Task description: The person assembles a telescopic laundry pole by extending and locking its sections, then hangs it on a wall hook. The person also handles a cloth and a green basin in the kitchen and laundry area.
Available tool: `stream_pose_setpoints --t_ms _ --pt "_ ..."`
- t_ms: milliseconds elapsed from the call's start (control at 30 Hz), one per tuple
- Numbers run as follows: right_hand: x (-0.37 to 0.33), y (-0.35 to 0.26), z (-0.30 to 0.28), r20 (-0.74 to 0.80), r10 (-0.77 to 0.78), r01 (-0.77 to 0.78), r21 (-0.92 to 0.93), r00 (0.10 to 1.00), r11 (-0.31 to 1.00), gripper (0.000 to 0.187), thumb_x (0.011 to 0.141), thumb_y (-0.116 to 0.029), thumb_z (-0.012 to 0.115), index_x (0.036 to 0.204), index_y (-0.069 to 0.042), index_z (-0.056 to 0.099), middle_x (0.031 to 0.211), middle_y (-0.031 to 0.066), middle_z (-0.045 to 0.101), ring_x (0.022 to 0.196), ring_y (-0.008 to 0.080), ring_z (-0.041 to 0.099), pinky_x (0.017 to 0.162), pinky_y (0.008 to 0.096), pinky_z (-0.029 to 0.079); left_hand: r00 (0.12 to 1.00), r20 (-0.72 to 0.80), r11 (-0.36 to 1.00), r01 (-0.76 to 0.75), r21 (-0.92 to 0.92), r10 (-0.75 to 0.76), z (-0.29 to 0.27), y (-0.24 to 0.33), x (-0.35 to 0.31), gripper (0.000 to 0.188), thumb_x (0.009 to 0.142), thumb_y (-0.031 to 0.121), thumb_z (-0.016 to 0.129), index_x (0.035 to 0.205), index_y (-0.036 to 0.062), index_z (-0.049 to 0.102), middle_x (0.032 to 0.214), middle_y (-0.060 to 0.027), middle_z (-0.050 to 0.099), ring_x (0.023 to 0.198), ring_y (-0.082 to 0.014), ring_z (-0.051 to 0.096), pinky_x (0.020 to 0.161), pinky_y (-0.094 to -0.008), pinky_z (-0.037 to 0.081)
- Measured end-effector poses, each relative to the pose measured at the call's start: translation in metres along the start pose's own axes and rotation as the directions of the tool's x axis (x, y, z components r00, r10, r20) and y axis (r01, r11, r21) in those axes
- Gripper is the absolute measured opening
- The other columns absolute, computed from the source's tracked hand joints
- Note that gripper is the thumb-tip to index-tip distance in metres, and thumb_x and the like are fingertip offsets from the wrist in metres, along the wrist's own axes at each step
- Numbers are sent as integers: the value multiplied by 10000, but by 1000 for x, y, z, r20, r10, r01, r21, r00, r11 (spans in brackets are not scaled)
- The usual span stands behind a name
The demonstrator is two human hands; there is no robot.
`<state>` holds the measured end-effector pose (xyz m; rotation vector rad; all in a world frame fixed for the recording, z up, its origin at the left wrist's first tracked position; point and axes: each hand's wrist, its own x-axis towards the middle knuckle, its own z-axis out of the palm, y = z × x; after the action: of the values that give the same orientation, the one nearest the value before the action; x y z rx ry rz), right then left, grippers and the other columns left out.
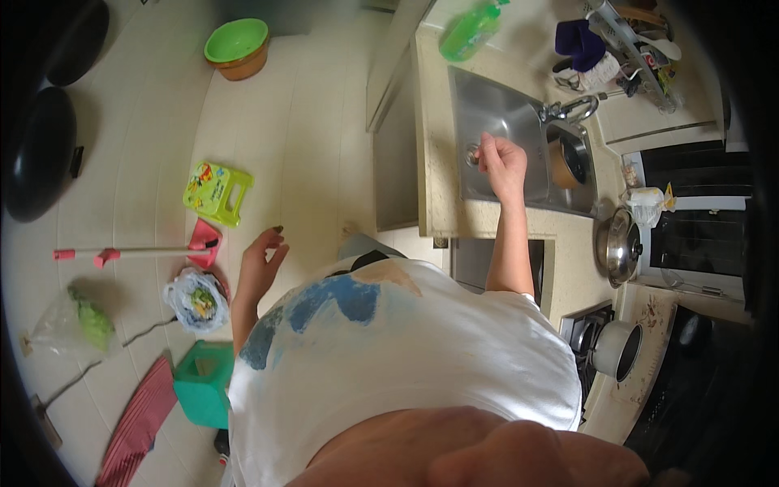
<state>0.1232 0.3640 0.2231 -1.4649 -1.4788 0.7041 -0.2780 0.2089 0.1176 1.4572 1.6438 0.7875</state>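
My right hand (pixel 503 165) reaches out over the steel sink (pixel 495 114), its fingers curled together. Whatever it may hold is hidden inside the fingers. Beyond it, the chrome faucet (pixel 568 109) stands at the sink's back edge. A brown pot (pixel 560 162) sits in the smaller basin to the right. Low on the left, my left hand (pixel 261 261) hangs above the floor with thumb and fingers apart. A small dark spot shows at one fingertip, too small to make out. Nearest to this hand are a pink dustpan (pixel 203 243) and a bag-lined bin (pixel 195 300) with green scraps.
A yellow-green step stool (pixel 217 192), a teal stool (pixel 204 385) and stacked basins (pixel 236 49) stand on the floor. Along the counter are a green bottle (pixel 471 32), a lidded steel pan (pixel 618 247) and a saucepan (pixel 618 351) on the stove.
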Motion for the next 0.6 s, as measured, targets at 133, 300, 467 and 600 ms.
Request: stream_pose_setpoints --t_ms 133,300,467,600 --pt "55 -4 44 -34 1 1 83 999 997 334 893 -239 594 643 -18 618 526 -3 533 447 43 463 417 210 330 999 19 994 51 -94 -49 -22 -17 46 362 825 140 636 1163 51 545 972 -79 652 888 -171 619 736 -308 458" --pt "148 13 100 -76 -42 47 67 996 997 296 899 -217 585 694 -8 633 570 -7 559 453 48 474 425 202 353 996 26 996 87 37 -88 -58 -37 134 364 827 161 634 1167 61 548 963 -81 659 879 -176 627 719 -317 471" --pt "236 9 132 -103 -21 40 193 995 980 126 873 -88 608 975 -16 594 623 -51 472 521 16 457 453 177 383 996 78 998 48 38 -51 -92 -23 251 329 827 140 644 1121 25 552 935 -78 659 879 -169 634 696 -303 483" --pt "293 3 139 -202 -37 82 220 979 972 97 862 -104 637 854 -23 583 650 -41 517 531 23 464 465 175 398 997 76 995 -37 91 31 -110 0 345 355 812 143 653 1121 0 552 953 -121 655 876 -221 634 742 -340 481"
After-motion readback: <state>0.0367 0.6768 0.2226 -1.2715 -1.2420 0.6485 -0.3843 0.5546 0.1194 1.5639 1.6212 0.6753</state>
